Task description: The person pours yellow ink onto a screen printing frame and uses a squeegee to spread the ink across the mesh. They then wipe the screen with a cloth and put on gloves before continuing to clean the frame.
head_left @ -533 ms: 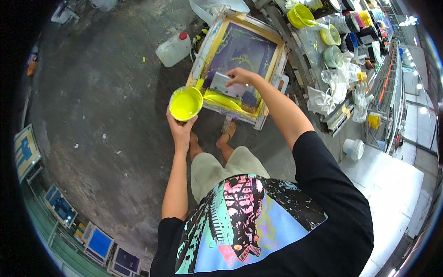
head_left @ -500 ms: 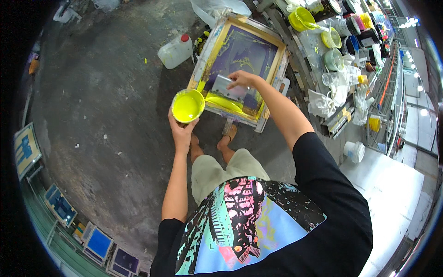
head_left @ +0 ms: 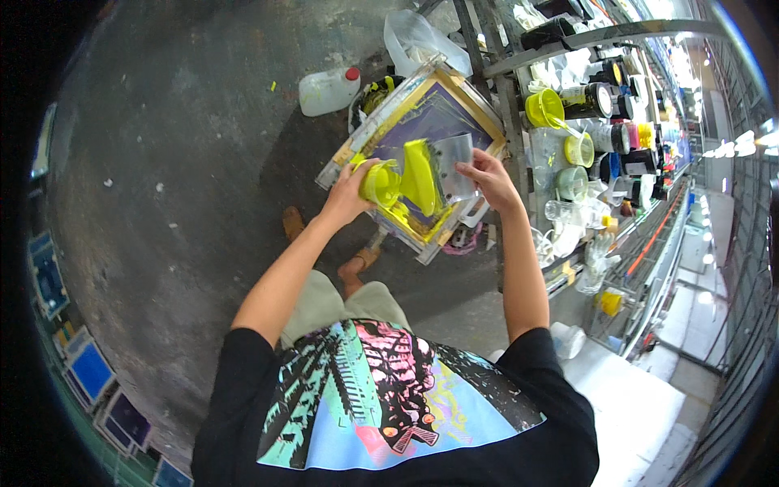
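My left hand (head_left: 347,197) is wrapped round a small tub (head_left: 380,185) of bright yellow ink, tilted over the near left part of a screen-printing frame (head_left: 345,162). In my right hand (head_left: 489,180) is a squeegee with a flat grey plate (head_left: 456,168), gripped by its right side. Thick yellow ink (head_left: 419,178) coats its left edge, which is close to the tub's mouth; whether they touch I cannot tell. Under both lies the frame's purple mesh (head_left: 430,114), with yellow ink smeared along its near end.
A whitish jug (head_left: 327,92) with a red cap stands on the floor beyond the frame, beside a clear plastic bag (head_left: 426,47). On the right, a rack holds a yellow bowl (head_left: 544,108), several ink jars and cups. More framed screens (head_left: 89,365) lean at the far left.
The squeegee has been lifted off the mesh and turned, its inked edge now facing left. The tub has moved right over the frame and tipped. My view has shifted too.
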Available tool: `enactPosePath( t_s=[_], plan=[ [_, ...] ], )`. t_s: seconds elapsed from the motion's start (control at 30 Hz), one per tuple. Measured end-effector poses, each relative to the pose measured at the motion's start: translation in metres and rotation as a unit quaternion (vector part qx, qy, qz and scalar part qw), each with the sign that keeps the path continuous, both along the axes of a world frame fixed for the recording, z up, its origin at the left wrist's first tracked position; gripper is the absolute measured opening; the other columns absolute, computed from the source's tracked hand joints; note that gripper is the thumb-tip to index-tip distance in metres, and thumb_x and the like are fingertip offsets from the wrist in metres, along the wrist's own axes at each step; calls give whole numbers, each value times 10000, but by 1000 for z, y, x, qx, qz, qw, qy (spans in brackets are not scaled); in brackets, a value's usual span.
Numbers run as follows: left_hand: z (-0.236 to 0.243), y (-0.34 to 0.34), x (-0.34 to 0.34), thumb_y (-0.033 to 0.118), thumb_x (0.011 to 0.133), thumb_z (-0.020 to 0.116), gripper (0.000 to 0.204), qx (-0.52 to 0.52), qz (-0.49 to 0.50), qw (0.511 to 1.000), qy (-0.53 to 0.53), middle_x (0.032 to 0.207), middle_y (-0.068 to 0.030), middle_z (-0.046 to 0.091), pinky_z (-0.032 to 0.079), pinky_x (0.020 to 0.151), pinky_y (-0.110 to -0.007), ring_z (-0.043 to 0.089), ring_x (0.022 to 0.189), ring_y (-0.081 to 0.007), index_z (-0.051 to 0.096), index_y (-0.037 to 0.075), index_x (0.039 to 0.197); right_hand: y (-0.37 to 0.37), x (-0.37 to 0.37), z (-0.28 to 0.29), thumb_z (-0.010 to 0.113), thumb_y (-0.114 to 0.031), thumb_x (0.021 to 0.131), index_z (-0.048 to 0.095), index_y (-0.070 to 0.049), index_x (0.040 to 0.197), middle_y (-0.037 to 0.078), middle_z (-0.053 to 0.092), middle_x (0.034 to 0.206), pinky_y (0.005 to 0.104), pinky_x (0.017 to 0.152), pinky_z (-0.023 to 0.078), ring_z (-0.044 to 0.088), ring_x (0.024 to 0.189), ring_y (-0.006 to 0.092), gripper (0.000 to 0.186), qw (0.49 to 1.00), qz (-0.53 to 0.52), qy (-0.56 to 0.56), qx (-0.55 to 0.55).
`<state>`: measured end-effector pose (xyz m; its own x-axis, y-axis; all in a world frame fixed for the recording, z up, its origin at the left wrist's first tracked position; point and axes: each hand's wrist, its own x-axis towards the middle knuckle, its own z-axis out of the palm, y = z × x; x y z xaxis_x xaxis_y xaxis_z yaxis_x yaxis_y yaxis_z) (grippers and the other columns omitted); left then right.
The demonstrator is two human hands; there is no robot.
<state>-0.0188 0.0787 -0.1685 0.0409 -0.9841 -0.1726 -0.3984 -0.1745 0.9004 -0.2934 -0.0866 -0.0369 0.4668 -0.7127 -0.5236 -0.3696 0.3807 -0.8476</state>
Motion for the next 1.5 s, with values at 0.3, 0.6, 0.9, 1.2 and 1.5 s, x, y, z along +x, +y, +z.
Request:
enactPosePath(
  t_s=[0.3, 0.6, 0.9, 1.2, 1.5],
  plan=[
    [33, -43, -63, 3, 658, 916, 975, 35, -8, 937, 348, 1366, -69, 585, 549, 999, -371, 580, 1260, -220, 427, 79, 1498, 138, 20, 93, 765, -54, 929, 608, 21, 1260, 69, 699, 1104, 254, 838, 512, 640, 963, 107, 375, 887, -228, 71, -395],
    [136, -53, -63, 125, 665, 958, 934, 73, 25, 881, 467, 1249, -49, 648, 592, 786, -334, 659, 1103, -175, 458, 116, 1455, 151, 7, 88, 769, -35, 916, 515, -44, 1311, 85, 701, 1130, 276, 833, 522, 665, 976, 141, 469, 811, -267, 89, -513],
    [143, -60, -72, 45, 674, 932, 790, -9, 91, 881, 465, 1184, -30, 669, 598, 760, -327, 670, 1055, -153, 542, 105, 1358, 149, 6, 90, 772, -34, 909, 633, -24, 1243, 109, 738, 1120, 241, 733, 534, 685, 877, 118, 362, 812, -251, 128, -511],
    [151, -63, -76, 31, 673, 930, 765, -62, 127, 900, 413, 1199, -44, 668, 598, 827, -320, 665, 1071, -156, 557, 79, 1339, 147, 12, 88, 730, 54, 872, 654, -13, 1255, 151, 735, 1233, 304, 861, 557, 720, 991, 193, 396, 782, -199, 149, -572],
    [183, -50, -61, 4, 665, 929, 788, -90, 152, 892, 416, 1237, -68, 654, 556, 964, -316, 648, 1112, -169, 549, 43, 1354, 147, 2, 82, 758, -15, 910, 671, 9, 1259, 89, 726, 1184, 297, 933, 500, 658, 1059, 150, 360, 779, -197, 147, -576]
  ],
)
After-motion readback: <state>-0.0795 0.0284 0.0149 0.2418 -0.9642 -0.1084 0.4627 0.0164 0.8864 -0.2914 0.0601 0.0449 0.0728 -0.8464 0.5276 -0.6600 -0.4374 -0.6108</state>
